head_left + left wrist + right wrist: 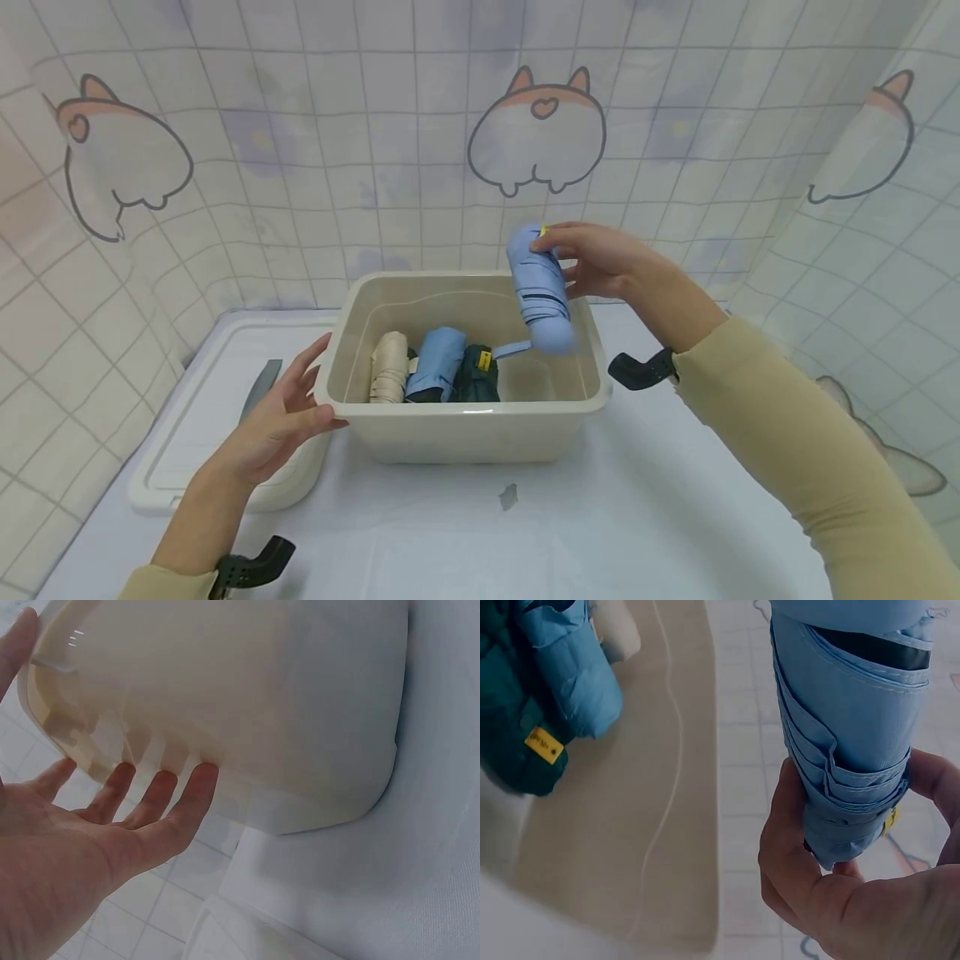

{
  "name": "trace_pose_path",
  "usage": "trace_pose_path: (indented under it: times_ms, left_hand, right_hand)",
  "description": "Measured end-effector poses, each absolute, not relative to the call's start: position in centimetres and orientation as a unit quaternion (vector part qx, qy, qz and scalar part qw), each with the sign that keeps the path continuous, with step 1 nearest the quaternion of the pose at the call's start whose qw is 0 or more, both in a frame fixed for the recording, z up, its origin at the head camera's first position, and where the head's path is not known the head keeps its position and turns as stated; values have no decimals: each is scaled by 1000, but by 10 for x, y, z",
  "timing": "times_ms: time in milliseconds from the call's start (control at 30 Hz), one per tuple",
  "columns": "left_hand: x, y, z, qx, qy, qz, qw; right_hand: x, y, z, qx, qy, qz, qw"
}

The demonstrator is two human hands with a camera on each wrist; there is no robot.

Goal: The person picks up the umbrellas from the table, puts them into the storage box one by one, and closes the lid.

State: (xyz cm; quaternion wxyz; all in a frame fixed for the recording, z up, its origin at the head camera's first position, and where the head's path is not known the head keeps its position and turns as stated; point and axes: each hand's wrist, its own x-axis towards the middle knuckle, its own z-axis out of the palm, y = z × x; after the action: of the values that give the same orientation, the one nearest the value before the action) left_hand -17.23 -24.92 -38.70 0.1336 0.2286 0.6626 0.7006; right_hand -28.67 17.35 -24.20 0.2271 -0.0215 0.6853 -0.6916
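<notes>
In the head view a cream plastic bin [457, 433] stands on the white table. Over its right side my right hand [600, 260] holds a light blue folded umbrella [538, 287], tilted, with its strap [513, 349] dangling. The right wrist view shows thumb and fingers around one end of it. Three more folded umbrellas stand inside: cream [389, 367], blue [437, 362] and dark green [477, 379] with a yellow label. At the bin's front left corner my left hand [277, 425] touches the outside, fingers spread along the wall [262, 697], thumb near the rim.
A white lid [195, 417] with a grey handle [260, 388] lies left of the bin, partly behind the left hand. A tile-patterned curtain [375, 150] hangs behind and at both sides. A small grey patch [508, 497] marks the tablecloth in front.
</notes>
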Motion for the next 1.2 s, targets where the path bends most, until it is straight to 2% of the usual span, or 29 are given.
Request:
trace_pose_path:
  times_ms: [300, 700, 1000, 1200]
  left_hand:
    - [-172, -250, -387, 229, 659, 703, 137]
    - [-172, -250, -389, 230, 664, 699, 133]
    - [-172, -249, -390, 233, 659, 702, 134]
    - [-171, -249, -388, 234, 662, 700, 130]
  right_hand:
    - [-296, 134, -249, -15, 719, -647, 254]
    - [-298, 101, -259, 0, 751, -606, 263]
    - [-295, 93, -270, 11, 762, -579, 290]
    - [-294, 97, -266, 35, 717, -625, 305]
